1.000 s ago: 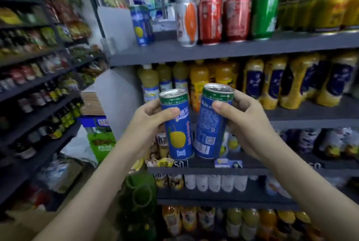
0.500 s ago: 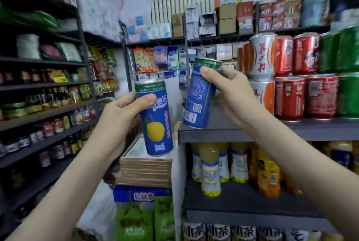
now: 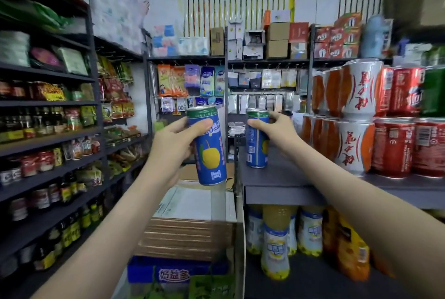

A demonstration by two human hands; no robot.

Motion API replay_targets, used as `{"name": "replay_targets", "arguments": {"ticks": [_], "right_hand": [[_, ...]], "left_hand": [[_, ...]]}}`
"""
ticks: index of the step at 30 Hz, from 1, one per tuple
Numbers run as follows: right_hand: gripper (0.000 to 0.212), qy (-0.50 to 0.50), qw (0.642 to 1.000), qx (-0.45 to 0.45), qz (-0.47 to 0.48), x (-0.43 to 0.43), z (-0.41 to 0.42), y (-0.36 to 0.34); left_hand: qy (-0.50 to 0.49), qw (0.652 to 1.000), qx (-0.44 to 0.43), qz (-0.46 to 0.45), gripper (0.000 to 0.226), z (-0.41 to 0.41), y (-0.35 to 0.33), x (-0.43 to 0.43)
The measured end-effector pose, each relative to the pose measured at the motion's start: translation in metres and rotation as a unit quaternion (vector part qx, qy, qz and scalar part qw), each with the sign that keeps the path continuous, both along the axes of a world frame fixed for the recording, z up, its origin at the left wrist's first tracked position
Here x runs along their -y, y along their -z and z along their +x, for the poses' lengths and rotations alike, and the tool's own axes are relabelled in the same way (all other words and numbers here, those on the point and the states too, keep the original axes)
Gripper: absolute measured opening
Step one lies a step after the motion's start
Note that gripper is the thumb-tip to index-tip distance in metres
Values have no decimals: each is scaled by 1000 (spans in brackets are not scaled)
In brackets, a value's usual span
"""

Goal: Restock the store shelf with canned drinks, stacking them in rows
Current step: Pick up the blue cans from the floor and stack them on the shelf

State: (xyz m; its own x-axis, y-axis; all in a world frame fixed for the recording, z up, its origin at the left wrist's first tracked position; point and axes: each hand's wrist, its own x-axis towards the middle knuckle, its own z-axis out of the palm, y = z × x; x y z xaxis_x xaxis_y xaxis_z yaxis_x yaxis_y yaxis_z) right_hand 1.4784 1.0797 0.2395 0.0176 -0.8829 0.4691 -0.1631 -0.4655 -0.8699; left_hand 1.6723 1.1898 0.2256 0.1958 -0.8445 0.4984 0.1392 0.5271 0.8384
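Shelf (image 3: 277,178), dark grey, under stacked cans (image 3: 354,144)

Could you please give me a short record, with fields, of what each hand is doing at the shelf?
Left hand: grips blue metal can with yellow fruit picture, tilted, in the air left of the grey shelf board
Right hand: grips the top of a second blue metal can, upright
Second can position: left end of the shelf board; contact with it unclear
Neighbours: white-and-orange cans stacked two high, red cans beyond them to the right
Status: neither can released
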Motion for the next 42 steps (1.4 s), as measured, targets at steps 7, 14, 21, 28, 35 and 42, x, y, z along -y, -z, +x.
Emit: {"name": "replay_targets", "arguments": {"ticks": [7,14,21,28,35,42], "right_hand": [[42,-30,986,-140,86,22,-11,13],[49,30,984,-166,60,35,-6,14],[47,35,981,-185,35,29,-11,17],[38,4,992,-124,-38,-14,-23,18],[56,-55,980,-188,-19,-23,-29,30],[62,-30,978,-207,-23,-12,-28,35]], "left_hand": [[8,1000,1,8,15,-5,5,24],[30,999,27,13,13,-33,6,45],[34,998,47,8,16,-48,8,61],[51,996,67,-3,18,-69,7,76],[32,987,156,-13,31,-83,11,84],[-52,962,268,-5,50,-71,30,88]]}}
